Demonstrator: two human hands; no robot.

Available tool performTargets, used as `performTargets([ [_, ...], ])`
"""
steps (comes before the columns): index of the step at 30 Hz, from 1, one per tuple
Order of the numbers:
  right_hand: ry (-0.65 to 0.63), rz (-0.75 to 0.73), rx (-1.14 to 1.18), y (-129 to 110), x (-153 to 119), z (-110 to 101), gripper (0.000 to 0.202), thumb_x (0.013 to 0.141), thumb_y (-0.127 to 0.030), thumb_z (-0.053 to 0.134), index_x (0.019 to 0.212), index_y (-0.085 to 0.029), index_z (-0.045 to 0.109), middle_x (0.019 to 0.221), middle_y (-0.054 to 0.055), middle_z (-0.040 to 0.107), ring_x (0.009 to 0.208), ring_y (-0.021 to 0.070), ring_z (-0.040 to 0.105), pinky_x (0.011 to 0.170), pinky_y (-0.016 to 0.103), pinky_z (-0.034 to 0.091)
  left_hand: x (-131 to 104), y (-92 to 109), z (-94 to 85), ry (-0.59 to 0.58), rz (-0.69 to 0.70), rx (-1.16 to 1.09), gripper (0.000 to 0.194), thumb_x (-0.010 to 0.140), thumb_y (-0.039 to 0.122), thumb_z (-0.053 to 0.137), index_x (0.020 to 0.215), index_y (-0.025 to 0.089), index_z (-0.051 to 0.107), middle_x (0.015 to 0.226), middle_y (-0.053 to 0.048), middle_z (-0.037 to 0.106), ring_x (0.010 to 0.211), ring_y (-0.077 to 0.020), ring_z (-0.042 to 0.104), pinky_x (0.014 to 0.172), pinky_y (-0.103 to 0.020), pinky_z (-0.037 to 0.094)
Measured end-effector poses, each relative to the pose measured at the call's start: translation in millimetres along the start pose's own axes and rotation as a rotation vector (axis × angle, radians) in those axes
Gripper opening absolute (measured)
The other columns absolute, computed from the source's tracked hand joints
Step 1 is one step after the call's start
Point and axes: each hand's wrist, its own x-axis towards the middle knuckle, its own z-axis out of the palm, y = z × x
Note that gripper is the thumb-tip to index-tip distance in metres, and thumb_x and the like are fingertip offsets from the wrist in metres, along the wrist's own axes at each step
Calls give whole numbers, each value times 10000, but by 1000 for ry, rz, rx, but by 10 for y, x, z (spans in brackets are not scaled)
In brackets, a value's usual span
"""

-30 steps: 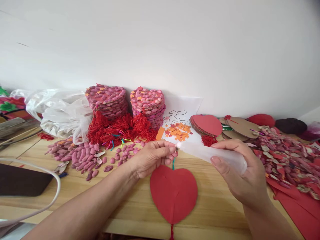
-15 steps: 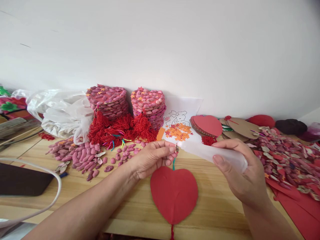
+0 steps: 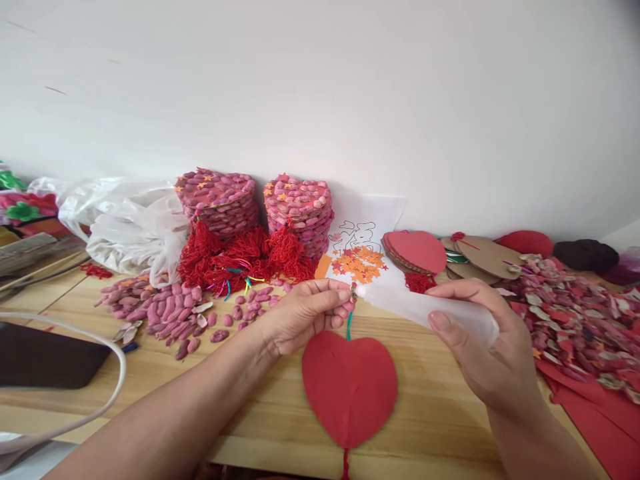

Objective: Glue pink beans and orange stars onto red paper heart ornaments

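My left hand (image 3: 313,313) pinches a small peanut shell (image 3: 354,291) between thumb and fingertips, above the table. In my right hand (image 3: 493,353) lies a translucent white glue bottle (image 3: 415,303), tilted almost flat. Its nozzle points left and meets the shell, or nearly so. Below both hands a red heart (image 3: 350,393) rests on the wood, with a teal cord at its top and a red cord at its bottom. Left of my left hand are pink peanut shells (image 3: 170,310), some piled, others scattered.
At the back stand two stacks of shell-covered hearts (image 3: 217,200) with red tassels (image 3: 225,257). Star cutouts (image 3: 363,263) lie on white paper. To the right are plain hearts (image 3: 420,250), cardboard pieces (image 3: 487,257) and a mixed heap (image 3: 585,327). A white cable (image 3: 120,373) curves at left.
The hands keep almost the same pose, nozzle at the shell. The whole scene sits very slightly further right in the picture.
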Motion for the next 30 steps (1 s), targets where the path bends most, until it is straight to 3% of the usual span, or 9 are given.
performTargets([
  [14, 26, -56, -74, -97, -54, 60, 124, 819, -273, 714, 921, -245, 648, 781, 13, 650, 522, 134, 545, 414, 254, 391, 13, -10, -37, 103, 221, 277, 308, 665, 362, 878, 831, 146, 733, 783, -13, 665, 640, -67, 515, 625, -218, 410],
  [30, 55, 2, -84, -183, -91, 102, 135, 801, -281, 716, 917, -264, 648, 766, 2, 664, 493, 139, 545, 411, 266, 401, 8, -1, -3, 123, 197, 236, 315, 650, 358, 887, 808, 144, 718, 776, -8, 656, 648, -66, 510, 620, -212, 398],
])
